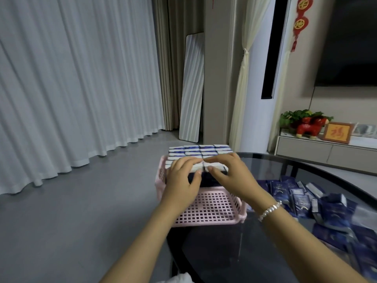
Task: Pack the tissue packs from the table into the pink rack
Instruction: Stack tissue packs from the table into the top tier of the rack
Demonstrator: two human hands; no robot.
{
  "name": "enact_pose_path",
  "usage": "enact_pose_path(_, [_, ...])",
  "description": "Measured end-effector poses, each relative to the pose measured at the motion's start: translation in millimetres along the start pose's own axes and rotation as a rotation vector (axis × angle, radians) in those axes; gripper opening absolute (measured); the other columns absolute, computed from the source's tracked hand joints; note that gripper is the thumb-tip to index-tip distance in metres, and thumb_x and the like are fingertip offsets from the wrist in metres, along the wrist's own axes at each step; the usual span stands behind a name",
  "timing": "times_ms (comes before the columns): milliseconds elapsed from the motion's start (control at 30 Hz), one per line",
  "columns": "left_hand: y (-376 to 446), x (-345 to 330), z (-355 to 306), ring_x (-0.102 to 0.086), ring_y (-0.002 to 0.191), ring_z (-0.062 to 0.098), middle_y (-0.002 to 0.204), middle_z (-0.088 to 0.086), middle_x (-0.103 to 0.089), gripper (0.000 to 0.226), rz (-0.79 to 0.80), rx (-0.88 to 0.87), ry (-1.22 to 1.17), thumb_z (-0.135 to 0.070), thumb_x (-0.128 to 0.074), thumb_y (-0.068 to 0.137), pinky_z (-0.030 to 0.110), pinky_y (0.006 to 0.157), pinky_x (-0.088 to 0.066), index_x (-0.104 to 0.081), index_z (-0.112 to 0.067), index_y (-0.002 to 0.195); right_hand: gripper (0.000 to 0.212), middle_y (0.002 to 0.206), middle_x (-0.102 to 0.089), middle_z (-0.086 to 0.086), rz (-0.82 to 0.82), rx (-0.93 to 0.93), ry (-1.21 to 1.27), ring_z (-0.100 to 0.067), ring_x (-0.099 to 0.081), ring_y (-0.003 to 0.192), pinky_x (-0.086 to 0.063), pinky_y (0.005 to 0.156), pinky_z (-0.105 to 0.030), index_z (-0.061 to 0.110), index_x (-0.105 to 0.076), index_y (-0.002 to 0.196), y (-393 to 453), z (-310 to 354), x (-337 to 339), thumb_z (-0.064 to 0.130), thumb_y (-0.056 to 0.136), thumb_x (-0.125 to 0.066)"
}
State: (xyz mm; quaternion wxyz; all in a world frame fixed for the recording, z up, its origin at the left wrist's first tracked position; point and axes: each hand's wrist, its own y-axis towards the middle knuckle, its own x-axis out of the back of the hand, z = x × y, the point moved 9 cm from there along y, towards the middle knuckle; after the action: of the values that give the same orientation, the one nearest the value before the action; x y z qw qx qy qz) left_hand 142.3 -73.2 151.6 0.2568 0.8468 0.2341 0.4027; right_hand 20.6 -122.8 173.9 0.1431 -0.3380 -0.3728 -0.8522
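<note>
From the head view, the pink rack (206, 209) sits at the edge of a dark glass surface (265, 252). Inside it, rows of tissue packs (201, 151) stand; the left hand (183, 176) and right hand (230, 172) each grip the nearest ones. Loose packs (318, 203) lie right of the rack, white curtains (71, 78) and a leaning mirror (191, 88) behind it.

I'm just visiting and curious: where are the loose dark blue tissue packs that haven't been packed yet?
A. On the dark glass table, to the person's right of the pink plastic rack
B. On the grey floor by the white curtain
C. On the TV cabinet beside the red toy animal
A: the loose dark blue tissue packs lie heaped on the dark glass table, right of the pink plastic rack, where both hands, left hand and right hand, rest on the packed rows.
</note>
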Motion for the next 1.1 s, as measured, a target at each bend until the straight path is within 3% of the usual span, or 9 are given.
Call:
enact_pose_path(100, [-20,-32,-32,-0.048,0.117,0.01,0.12,-0.009,-0.057,0.03,0.047,-0.008,-0.134,-0.025,-0.05,0.092,0.033,0.106,-0.036,-0.062,-0.022,0.119,0.023,0.098,-0.058,0.022,-0.046,-0.071,-0.006,-0.003,-0.043,0.102,-0.035,0.078,-0.011,0.028,-0.065,0.111,-38,-21,28,0.024,0.089,-0.058])
enact_pose_path(167, [-34,-57,-49,-0.054,0.109,0.01,0.114,-0.008,-0.058,0.03,0.09,-0.008,-0.211,-0.026,-0.049,0.089,0.029,0.098,-0.043,-0.064,-0.021,0.114,0.023,0.092,-0.056,0.021,-0.057,-0.128,-0.035,-0.007,-0.049,0.098,-0.035,0.071,-0.011,0.026,-0.067,0.109,-65,-40,44,0.023,0.088,-0.059])
enact_pose_path(333, [-71,-123,-75,-0.055,0.088,-0.004,0.103,-0.011,-0.055,0.022,0.218,0.043,-0.306,-0.021,-0.054,0.091,0.009,0.084,-0.041,-0.067,-0.019,0.109,0.02,0.093,-0.065,0.011,-0.043,-0.296,-0.044,0.0,-0.056,0.081,-0.04,0.066,-0.011,0.022,-0.069,0.106,-132,-93,70,0.022,0.088,-0.061])
enact_pose_path(433, [-92,-166,-81,-0.057,0.094,-0.002,0.104,-0.013,-0.053,0.02,0.328,0.104,-0.335,-0.019,-0.055,0.093,0.021,0.091,-0.047,-0.065,-0.022,0.11,0.019,0.092,-0.063,0.013,-0.005,-0.403,-0.067,0.002,-0.055,0.08,-0.041,0.067,-0.012,0.025,-0.068,0.106,-166,-124,75,0.024,0.088,-0.061])
enact_pose_path(567, [-115,-209,-88,-0.061,0.094,0.005,0.103,-0.011,-0.052,0.019,0.431,0.174,-0.308,-0.023,-0.056,0.093,0.026,0.092,-0.048,-0.065,-0.022,0.11,0.022,0.101,-0.066,0.008,0.044,-0.502,-0.109,0.001,-0.054,0.081,-0.041,0.065,-0.009,0.023,-0.066,0.11,-200,-155,77,0.025,0.088,-0.062])
enact_pose_path(700, [-138,-243,-85,-0.06,0.092,0.008,0.108,-0.008,-0.049,0.032,0.539,0.254,-0.24,-0.031,-0.059,0.092,0.025,0.091,-0.048,-0.06,-0.019,0.122,0.03,0.108,-0.065,0.003,0.09,-0.623,-0.171,-0.009,-0.059,0.09,-0.046,0.074,-0.019,0.023,-0.065,0.114,-230,-184,71,0.026,0.085,-0.064])
enact_pose_path(867, [-156,-271,-73,-0.054,0.106,0.013,0.125,-0.002,-0.04,0.056,0.689,0.319,-0.131,-0.042,-0.055,0.092,0.02,0.089,-0.04,-0.042,-0.017,0.14,0.039,0.113,-0.057,0.004,0.167,-0.711,-0.196,-0.014,-0.058,0.099,-0.04,0.075,-0.018,0.023,-0.06,0.121,-254,-205,52,0.029,0.083,-0.067])
enact_pose_path(1000, [-151,-270,-68,-0.056,0.102,0.018,0.108,-0.004,-0.044,0.035,0.645,0.349,-0.162,-0.034,-0.062,0.089,0.025,0.087,-0.044,-0.054,-0.021,0.121,0.049,0.11,-0.048,0.002,0.136,-0.742,-0.131,-0.016,-0.056,0.105,-0.038,0.083,-0.016,0.019,-0.056,0.127,-257,-208,42,0.026,0.081,-0.07])
enact_pose_path(1100, [-145,-265,-56,-0.061,0.093,0.018,0.099,-0.003,-0.062,0.02,0.57,0.472,-0.371,-0.018,-0.069,0.085,0.017,0.076,-0.045,-0.056,-0.023,0.099,0.048,0.102,-0.047,0.005,0.041,-0.739,-0.024,-0.012,-0.058,0.092,-0.038,0.08,-0.014,0.021,-0.058,0.124,-252,-202,39,0.022,0.078,-0.073])
